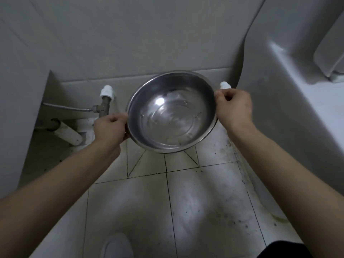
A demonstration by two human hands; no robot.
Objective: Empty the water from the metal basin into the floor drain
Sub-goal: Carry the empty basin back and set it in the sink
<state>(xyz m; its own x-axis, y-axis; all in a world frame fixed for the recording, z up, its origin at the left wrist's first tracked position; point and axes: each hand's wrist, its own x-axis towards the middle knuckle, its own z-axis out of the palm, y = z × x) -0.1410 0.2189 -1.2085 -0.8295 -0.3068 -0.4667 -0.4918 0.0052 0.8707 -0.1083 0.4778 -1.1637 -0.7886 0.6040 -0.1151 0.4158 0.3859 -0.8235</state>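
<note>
**Metal basin [186, 82] held at the rim by both grips above the tiled floor [204, 202].**

Left to right: a pipe fitting [104, 103] stands at the wall. The left grip [111, 127] is clamped on the basin's left rim. The basin hangs in the air, with shallow water in its bottom. The right grip [233, 107] is clamped on the opposite rim. Handling estimate: stiff thin steel, light at this fill, and the wet rim is probably slippery, so opposite rim points are the correct hold. The basin is round and has no long axis. Its mouth faces up toward the camera, slightly tipped. The floor drain is not visible and may lie beneath the basin.
</note>
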